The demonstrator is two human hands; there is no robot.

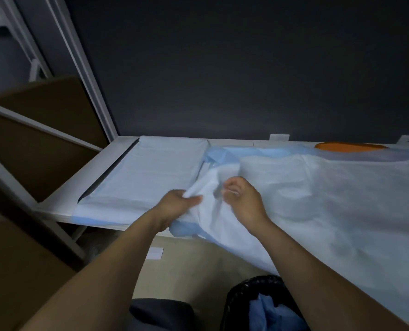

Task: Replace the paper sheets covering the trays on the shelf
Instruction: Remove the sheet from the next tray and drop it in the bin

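**Loose sheet held at its left corner**

The left hand [182,201] clutched the bunched near-left corner of the paper sheet [318,199], which ran away rightward, its long axis along the shelf [65,201]. The right hand [243,199] sat just beside it, fingers curled down onto the sheet; whether it pinched a fold was unclear

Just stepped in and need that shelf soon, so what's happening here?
A person holds a loose, rumpled sheet draped over the right part of the shelf. Their left hand grips its bunched corner, and the right hand pinches it alongside. The left part is already covered by a flat sheet. A bin below holds crumpled blue paper.
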